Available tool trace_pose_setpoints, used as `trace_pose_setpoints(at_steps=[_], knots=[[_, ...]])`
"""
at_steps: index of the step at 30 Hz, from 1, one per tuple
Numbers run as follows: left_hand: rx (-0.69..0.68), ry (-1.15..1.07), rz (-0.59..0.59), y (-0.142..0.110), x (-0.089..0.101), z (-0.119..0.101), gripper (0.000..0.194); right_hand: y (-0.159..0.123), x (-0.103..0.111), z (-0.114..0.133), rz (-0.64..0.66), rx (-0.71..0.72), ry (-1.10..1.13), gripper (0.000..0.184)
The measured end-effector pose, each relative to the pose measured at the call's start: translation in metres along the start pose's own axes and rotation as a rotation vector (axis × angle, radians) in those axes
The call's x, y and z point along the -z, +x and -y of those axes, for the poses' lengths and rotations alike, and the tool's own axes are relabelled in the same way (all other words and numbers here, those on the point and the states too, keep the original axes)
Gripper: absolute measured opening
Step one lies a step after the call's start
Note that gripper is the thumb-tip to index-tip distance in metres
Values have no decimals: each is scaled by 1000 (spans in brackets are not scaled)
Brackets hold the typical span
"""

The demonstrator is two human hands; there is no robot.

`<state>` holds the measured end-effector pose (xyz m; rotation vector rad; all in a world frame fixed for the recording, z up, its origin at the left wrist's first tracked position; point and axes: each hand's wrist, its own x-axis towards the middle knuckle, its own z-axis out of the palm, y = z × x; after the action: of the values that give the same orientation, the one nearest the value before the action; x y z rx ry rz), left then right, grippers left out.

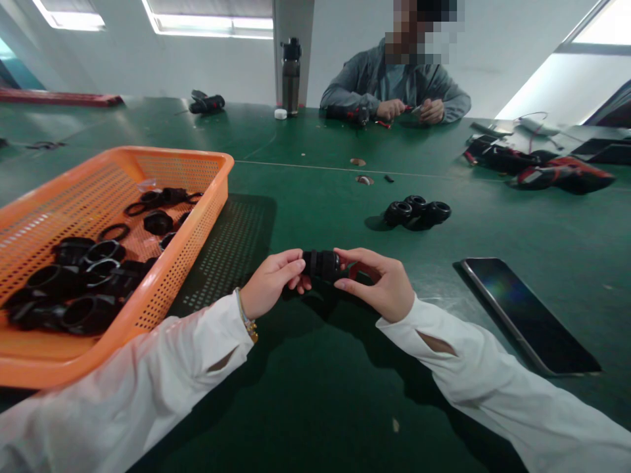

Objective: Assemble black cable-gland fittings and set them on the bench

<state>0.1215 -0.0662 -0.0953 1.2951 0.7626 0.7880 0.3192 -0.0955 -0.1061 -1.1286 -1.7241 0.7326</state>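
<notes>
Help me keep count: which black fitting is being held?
The black fitting between the left hand and right hand; the others lie in the orange basket or in a cluster on the green table.

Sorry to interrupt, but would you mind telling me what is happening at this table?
The person's left hand and right hand hold a black cylindrical part between them. An orange basket with black parts sits to their left, a phone to their right. Across the green table, a co-worker is handling something small.

Green table (296, 171), orange basket (210, 213), black fittings (419, 210), phone (527, 315).
</notes>
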Motion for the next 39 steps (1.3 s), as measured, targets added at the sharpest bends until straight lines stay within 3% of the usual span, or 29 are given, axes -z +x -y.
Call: trace_pose_setpoints(at_steps=[8,14,19,39], knots=[[-2,15,8,0,0,0,33,0,-1,0,-70,8,-85,30],[-12,3,15,0,-1,-1,35,0,-1,4,-68,-2,-66,36],[-7,-6,16,0,-1,-1,34,0,-2,5,-76,-2,-69,27],[-7,-14,17,0,-1,0,35,1,-1,3,-58,15,-66,27]])
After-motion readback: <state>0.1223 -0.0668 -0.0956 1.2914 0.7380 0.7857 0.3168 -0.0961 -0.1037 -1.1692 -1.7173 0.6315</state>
